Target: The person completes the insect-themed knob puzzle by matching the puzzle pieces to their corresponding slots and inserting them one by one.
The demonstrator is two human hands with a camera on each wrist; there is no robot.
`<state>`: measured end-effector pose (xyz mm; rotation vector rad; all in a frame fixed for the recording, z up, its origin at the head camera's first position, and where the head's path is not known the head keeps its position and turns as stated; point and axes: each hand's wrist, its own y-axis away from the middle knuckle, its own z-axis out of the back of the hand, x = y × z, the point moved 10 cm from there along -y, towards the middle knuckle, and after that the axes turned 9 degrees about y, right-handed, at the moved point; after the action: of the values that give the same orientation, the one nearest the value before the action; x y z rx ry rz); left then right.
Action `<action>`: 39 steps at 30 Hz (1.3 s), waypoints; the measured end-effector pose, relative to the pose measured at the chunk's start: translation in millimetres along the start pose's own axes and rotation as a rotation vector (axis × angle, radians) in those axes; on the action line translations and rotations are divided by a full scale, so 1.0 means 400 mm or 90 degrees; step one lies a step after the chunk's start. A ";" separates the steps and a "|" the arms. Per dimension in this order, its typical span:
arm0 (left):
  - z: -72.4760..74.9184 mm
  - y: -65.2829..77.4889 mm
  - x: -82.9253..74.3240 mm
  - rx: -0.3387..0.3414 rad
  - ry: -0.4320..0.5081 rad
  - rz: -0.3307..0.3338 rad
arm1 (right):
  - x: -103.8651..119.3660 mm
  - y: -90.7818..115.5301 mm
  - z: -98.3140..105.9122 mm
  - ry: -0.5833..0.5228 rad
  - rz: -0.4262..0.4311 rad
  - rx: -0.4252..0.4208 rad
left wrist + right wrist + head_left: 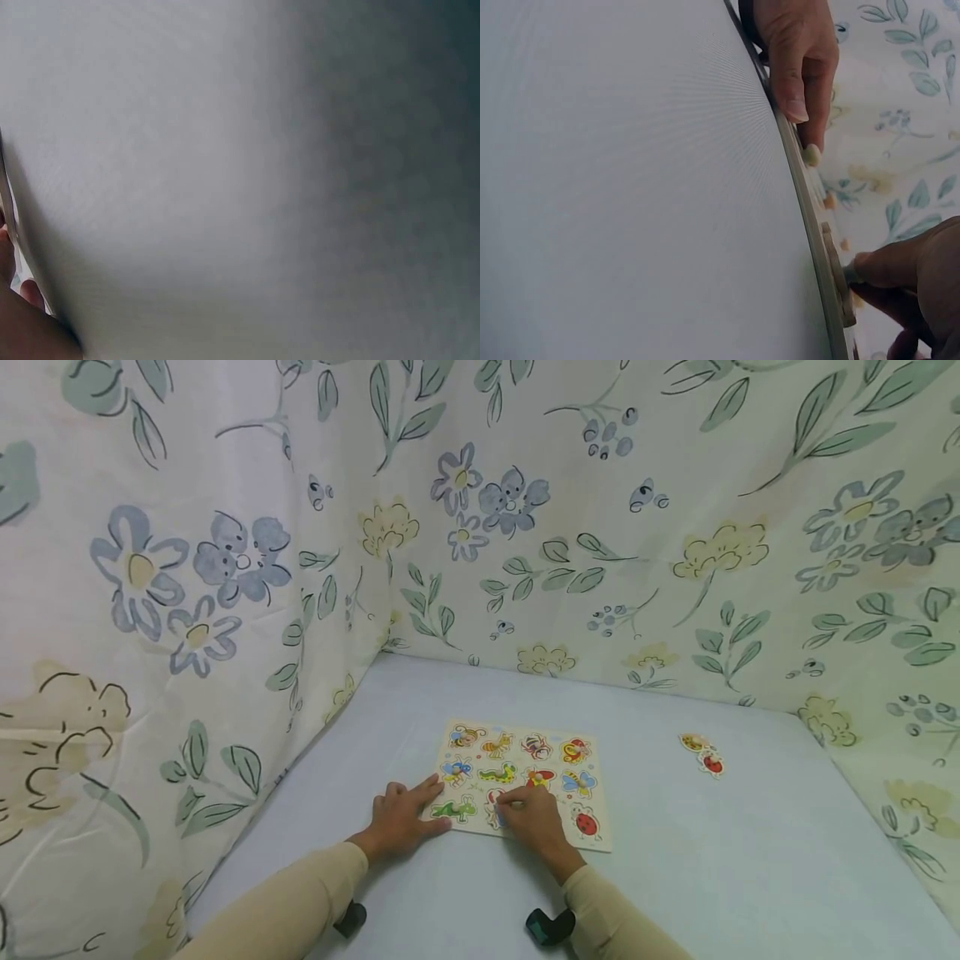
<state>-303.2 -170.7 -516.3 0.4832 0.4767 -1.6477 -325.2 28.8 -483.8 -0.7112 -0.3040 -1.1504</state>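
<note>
A wooden peg puzzle board (604, 802) with printed insects lies flat on the table. My right hand (536, 822) pinches the small knob of a puzzle piece (492, 808) over the board's bottom row; its picture is partly covered by the fingers. In the right wrist view this piece (838, 277) sits at the board's face, slightly tilted, and cannot be told as fully seated. My left hand (400, 818) rests at the board's lower left corner, thumb and fingers spread along the edge beside the green insect piece (454, 810).
Two loose puzzle pieces, a yellowish one (693, 742) and a red ladybird (711, 763), lie touching to the board's right. Floral curtains (525, 568) surround the pale table (712, 877) at the back and sides.
</note>
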 end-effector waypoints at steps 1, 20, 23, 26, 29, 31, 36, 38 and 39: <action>-0.001 0.000 0.000 0.000 0.001 -0.001 | -0.001 0.000 -0.002 -0.002 0.000 0.000; 0.002 0.000 -0.008 0.004 -0.004 0.008 | -0.008 -0.006 -0.008 0.011 -0.015 0.033; 0.000 -0.001 -0.005 0.005 -0.012 0.007 | -0.011 -0.005 -0.002 0.003 -0.028 0.044; -0.002 -0.002 -0.003 0.005 -0.013 0.005 | -0.022 -0.007 0.011 -0.006 -0.035 0.036; -0.003 -0.004 -0.002 0.001 -0.009 0.003 | -0.037 -0.012 0.035 -0.006 -0.038 0.008; -0.003 -0.005 0.000 -0.001 -0.010 0.003 | -0.047 -0.018 0.053 -0.004 -0.033 -0.010; -0.003 -0.005 0.001 -0.004 -0.015 0.001 | -0.091 -0.030 0.097 0.013 -0.059 -0.031; -0.002 -0.004 0.000 -0.005 -0.013 0.000 | -0.121 -0.037 0.115 0.029 -0.081 -0.033; -0.002 -0.004 -0.002 -0.004 -0.009 -0.001 | -0.136 -0.040 0.126 0.028 -0.095 -0.032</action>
<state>-304.5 -169.6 -516.4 0.4664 0.4722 -1.6492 -354.7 97.5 -471.3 -0.7156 -0.2964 -1.3176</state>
